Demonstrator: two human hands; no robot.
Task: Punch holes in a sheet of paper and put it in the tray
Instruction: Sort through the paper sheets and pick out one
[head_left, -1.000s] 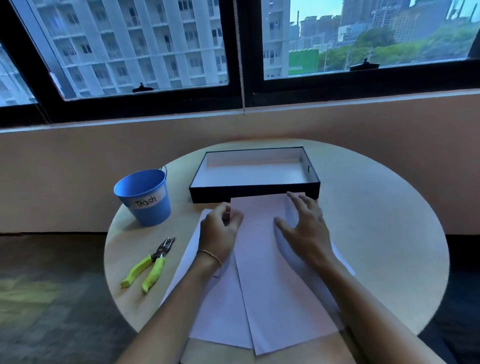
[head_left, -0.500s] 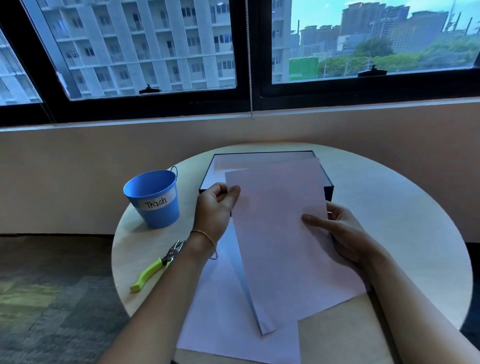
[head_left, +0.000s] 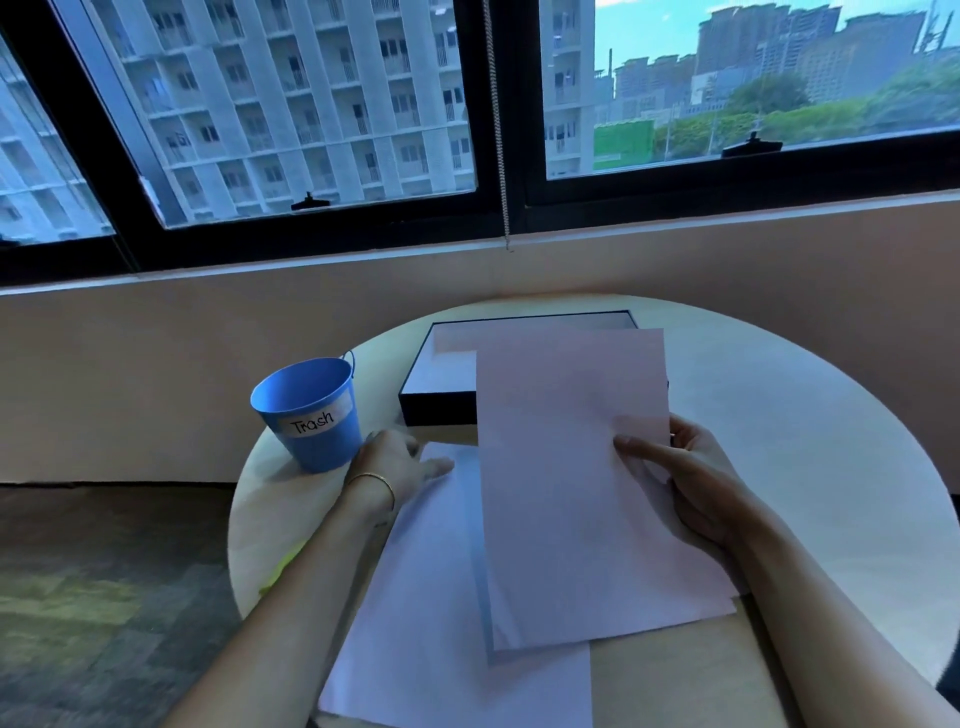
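Head view: a sheet of paper (head_left: 566, 493) was held raised over the counter (head_left: 805, 441) by the right hand (head_left: 691, 483), pinched at its right edge, with its top overlapping the tray (head_left: 436, 405) at the far edge. The left hand (head_left: 400, 462) was laid, fingers relaxed, on the paper stack (head_left: 431, 623) beside the blue bucket (head_left: 311, 415).

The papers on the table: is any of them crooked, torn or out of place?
Nothing is torn. The loose sheets on the table lie fanned at different angles, not stacked. The right hand holds one sheet up, in front of the tray.
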